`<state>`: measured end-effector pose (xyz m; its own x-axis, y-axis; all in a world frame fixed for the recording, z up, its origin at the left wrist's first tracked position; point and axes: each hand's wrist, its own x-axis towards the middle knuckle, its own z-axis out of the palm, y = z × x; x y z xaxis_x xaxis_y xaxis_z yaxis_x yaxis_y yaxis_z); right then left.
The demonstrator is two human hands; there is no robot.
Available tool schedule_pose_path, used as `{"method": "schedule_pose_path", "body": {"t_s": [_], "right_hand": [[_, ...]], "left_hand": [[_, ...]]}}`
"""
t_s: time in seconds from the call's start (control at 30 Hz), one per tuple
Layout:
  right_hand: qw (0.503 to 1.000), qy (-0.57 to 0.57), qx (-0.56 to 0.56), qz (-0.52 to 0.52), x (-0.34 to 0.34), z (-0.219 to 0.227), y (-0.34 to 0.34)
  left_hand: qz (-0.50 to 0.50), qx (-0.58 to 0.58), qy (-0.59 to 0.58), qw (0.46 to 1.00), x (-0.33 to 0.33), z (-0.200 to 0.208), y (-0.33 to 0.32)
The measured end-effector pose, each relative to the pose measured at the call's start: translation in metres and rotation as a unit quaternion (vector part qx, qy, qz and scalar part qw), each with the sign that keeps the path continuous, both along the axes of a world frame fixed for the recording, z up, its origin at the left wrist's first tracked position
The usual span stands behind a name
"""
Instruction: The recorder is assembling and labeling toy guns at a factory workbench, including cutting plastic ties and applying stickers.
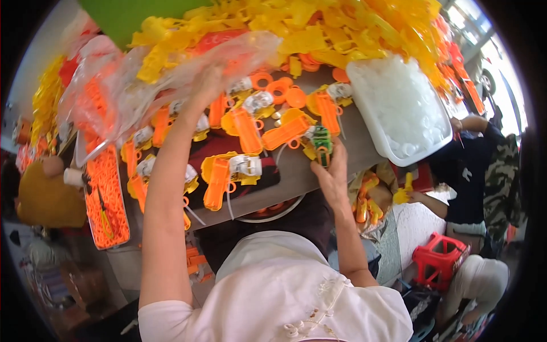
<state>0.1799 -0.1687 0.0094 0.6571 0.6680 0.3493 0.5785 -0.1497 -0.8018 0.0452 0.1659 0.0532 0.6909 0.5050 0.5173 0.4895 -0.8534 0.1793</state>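
My left hand (pixel 209 81) reaches far forward into a crumpled clear plastic bag (pixel 250 50) with red and orange colour in it; plastic covers the fingers. Close to the table's near edge, my right hand (pixel 335 174) is closed on a small green and yellow plastic part (pixel 321 146). Just beside that part lies an orange and yellow toy piece (pixel 286 132). Several half-built toys with orange grips, yellow shells and clear-white mechanisms are spread between my arms, among them one toy assembly (pixel 217 183) nearest me. Orange rings (pixel 278 89) lie behind them.
Yellow plastic shells (pixel 319 34) are heaped along the far side. A white tub (pixel 419 149) of translucent parts stands to the right, and a long tray of small orange pieces (pixel 105 194) to the left. Other people sit at both sides; a red stool (pixel 437 259) is at right.
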Motion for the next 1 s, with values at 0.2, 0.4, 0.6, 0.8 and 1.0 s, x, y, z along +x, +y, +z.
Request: {"method": "schedule_pose_path", "body": {"t_s": [0.2, 0.4, 0.6, 0.8, 1.0], "right_hand": [[0.991, 0.113, 0.030, -0.067, 0.017, 0.012, -0.009], [0.991, -0.007, -0.093, -0.091, 0.076, 0.021, 0.024], [0.981, -0.112, -0.156, -0.019, 0.088, 0.009, 0.050], [0.989, -0.052, -0.131, 0.031, 0.102, 0.021, 0.054], [0.993, -0.035, -0.097, 0.059, 0.095, 0.058, 0.041]], "left_hand": [[-0.041, 0.009, -0.028, 0.999, 0.031, -0.007, -0.098], [-0.179, -0.057, 0.064, 0.980, 0.018, -0.010, -0.196], [-0.165, -0.028, 0.116, 0.979, 0.009, -0.023, -0.200], [-0.158, -0.008, 0.124, 0.980, 0.009, -0.020, -0.203], [-0.166, 0.033, 0.121, 0.978, 0.033, -0.027, -0.195]]}}
